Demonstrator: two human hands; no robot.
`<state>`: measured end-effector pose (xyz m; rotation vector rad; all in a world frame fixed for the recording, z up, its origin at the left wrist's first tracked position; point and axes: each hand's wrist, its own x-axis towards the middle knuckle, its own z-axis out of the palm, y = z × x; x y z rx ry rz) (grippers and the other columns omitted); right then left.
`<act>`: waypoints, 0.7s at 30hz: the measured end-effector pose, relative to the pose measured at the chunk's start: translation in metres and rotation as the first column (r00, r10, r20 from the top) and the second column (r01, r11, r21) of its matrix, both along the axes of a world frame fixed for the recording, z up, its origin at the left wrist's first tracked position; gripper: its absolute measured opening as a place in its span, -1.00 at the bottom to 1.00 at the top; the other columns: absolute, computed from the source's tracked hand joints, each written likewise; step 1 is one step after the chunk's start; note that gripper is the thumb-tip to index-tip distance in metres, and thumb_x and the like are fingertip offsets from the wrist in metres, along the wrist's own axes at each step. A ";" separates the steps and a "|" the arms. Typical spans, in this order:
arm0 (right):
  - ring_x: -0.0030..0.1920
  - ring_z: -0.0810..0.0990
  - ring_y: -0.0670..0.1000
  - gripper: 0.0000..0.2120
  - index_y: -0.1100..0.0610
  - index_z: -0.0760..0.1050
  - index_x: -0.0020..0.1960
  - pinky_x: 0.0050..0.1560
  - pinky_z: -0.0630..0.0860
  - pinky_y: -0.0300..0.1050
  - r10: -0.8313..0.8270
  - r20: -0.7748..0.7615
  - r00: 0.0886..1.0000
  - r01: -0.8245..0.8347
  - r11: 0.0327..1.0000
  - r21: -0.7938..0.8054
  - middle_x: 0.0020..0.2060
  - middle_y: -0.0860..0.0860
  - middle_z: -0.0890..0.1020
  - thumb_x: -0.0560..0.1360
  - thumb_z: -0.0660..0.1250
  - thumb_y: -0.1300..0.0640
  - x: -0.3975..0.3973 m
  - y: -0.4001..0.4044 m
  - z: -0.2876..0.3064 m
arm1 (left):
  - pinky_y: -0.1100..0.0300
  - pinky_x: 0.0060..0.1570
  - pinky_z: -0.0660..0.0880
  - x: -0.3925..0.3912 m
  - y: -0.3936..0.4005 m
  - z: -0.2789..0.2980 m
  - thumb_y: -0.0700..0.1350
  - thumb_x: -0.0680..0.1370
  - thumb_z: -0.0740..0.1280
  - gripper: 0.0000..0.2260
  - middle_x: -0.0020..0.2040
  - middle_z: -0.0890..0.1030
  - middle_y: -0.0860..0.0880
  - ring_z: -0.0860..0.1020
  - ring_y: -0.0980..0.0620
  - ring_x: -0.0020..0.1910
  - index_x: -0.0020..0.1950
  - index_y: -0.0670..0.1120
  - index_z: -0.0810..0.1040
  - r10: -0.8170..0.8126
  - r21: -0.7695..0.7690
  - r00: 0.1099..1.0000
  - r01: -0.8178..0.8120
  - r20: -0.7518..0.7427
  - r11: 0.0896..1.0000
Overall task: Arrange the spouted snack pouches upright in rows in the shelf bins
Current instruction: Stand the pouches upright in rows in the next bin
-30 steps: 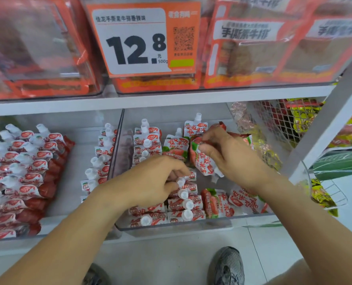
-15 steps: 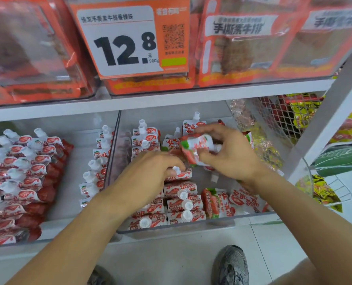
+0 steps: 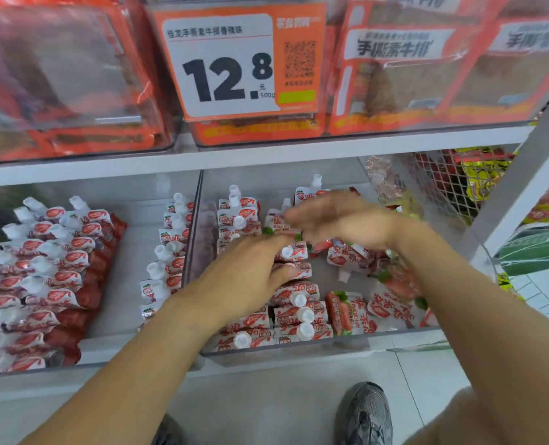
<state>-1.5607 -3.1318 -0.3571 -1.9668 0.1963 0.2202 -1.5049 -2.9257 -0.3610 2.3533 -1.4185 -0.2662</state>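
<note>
I see two bins side by side on the lower shelf (image 3: pixel 266 162): the left bin (image 3: pixel 122 351) holds pouches (image 3: pixel 58 277) in rows, and the right bin (image 3: pixel 347 343) has upright rows on its left and loose pouches (image 3: pixel 350 309) lying on its right. Both my hands reach into the right bin, left hand (image 3: pixel 244 277) nearer me, right hand (image 3: pixel 347 220) behind it. A price sign (image 3: pixel 234 62) sits on the shelf above.

pouches (image 3: pixel 298 311): I see glossy printed film, white plastic caps
bin (image 3: pixel 298 348): clear, smooth plastic
shelf (image 3: pixel 266 155): matt white metal, I think
basket (image 3: pixel 436 181): wire mesh

Price tag (image 3: pixel 231 64): "12.8", "500g"; snack pack (image 3: pixel 395 46): "手撕素牛排".
</note>
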 end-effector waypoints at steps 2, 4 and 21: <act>0.07 0.62 -0.15 -0.68 0.11 0.57 0.21 0.11 0.51 -0.36 -0.186 0.179 0.966 0.229 0.939 -0.256 0.15 -0.01 0.66 0.52 0.32 0.36 0.016 -0.013 0.002 | 0.29 0.04 0.34 0.000 0.001 0.000 0.12 0.56 0.28 -0.56 0.28 0.53 0.05 0.51 0.07 0.16 0.42 0.07 0.37 -0.004 0.012 1.000 0.004 0.002 1.000; 0.14 0.60 -0.04 -0.69 0.10 0.54 0.26 0.15 0.52 -0.25 -0.085 0.241 0.967 0.207 0.812 -0.546 0.20 0.04 0.62 0.54 0.28 0.26 0.038 -0.014 -0.002 | 0.30 0.06 0.35 0.001 0.001 0.001 0.12 0.57 0.27 -0.58 0.29 0.53 0.06 0.51 0.08 0.18 0.41 0.07 0.38 -0.009 0.006 1.000 0.009 0.000 1.000; -0.22 0.50 -0.08 -0.61 0.05 0.47 -0.06 -0.21 0.42 -0.15 0.101 0.181 0.978 0.022 0.817 -0.576 -0.17 -0.02 0.55 0.27 0.62 0.02 0.054 -0.014 -0.023 | 0.08 0.03 0.50 0.006 -0.005 -0.002 0.12 0.53 0.34 -0.67 0.06 0.62 0.05 0.57 0.03 0.04 0.27 0.10 0.48 0.079 -0.021 0.997 -0.080 -0.014 0.997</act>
